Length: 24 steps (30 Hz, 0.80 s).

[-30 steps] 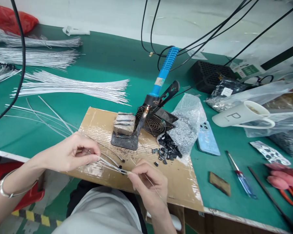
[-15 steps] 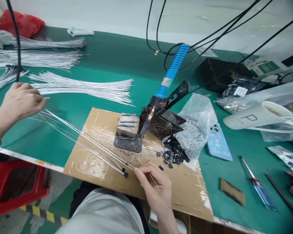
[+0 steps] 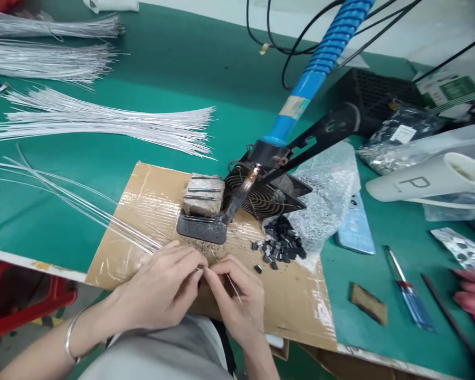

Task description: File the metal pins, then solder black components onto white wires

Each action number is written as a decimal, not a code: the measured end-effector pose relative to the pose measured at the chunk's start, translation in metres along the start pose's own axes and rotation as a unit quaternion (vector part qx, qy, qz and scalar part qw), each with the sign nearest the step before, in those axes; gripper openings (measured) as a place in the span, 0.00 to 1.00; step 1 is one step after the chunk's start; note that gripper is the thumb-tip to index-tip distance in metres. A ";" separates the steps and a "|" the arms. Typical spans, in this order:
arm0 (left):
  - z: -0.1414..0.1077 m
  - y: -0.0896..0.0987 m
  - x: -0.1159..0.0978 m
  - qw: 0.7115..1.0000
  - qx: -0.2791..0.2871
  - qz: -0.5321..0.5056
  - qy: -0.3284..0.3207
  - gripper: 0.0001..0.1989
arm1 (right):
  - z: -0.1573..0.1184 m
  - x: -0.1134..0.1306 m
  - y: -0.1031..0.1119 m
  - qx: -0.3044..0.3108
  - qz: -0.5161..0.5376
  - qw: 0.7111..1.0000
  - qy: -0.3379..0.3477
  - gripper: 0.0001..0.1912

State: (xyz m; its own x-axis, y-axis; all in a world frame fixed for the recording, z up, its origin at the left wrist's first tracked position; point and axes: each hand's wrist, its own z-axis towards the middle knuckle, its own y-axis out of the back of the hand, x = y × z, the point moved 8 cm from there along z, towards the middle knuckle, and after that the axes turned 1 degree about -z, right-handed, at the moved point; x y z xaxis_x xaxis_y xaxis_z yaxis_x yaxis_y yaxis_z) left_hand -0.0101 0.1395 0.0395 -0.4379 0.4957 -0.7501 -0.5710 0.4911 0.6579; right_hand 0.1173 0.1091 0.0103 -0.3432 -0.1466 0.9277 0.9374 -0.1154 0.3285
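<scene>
across a green tabletop (image 3: 174, 79), with cardboard (image 3: 293, 311) laid at the near edge. pinching white wires (image 3: 142, 239) in the left hand (image 3: 158, 287), over the cardboard, with free lengths trailing left onto the green. gripping a thin strand (image 3: 235, 289) in the right hand (image 3: 237, 295), likewise pinched, fingertip to fingertip with the left; cannot tell what exactly lies between. beyond, propped aslant: blue-handled tool (image 3: 320, 63). strewn rightward: black pieces (image 3: 283, 240), beside a clear bag (image 3: 326, 190).

Ahead of the left hand (image 3: 162, 290) and right hand (image 3: 237, 295), the metal base (image 3: 201, 231) and blue-handled tool (image 3: 312, 79) obstruct passage; black pieces (image 3: 283, 240) restrict the forward right. White wires (image 3: 142, 240) cross the left approach. Room exists rightward over bare cardboard (image 3: 296, 306) (along its near edge), short of the brown block (image 3: 368, 303).
</scene>
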 end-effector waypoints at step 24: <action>0.007 -0.007 0.034 0.944 0.004 -0.259 0.206 0.10 | 0.008 0.003 0.001 -0.001 0.023 1.000 0.003 0.14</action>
State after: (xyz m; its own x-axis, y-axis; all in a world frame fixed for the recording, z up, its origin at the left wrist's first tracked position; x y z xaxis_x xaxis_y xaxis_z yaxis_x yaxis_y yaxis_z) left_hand -0.0167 0.1580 0.0100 -0.3357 -0.1327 -0.9326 -0.7775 0.5979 0.1948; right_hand 0.1176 0.1160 0.0151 -0.3006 -0.1570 0.9408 0.9519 -0.1115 0.2855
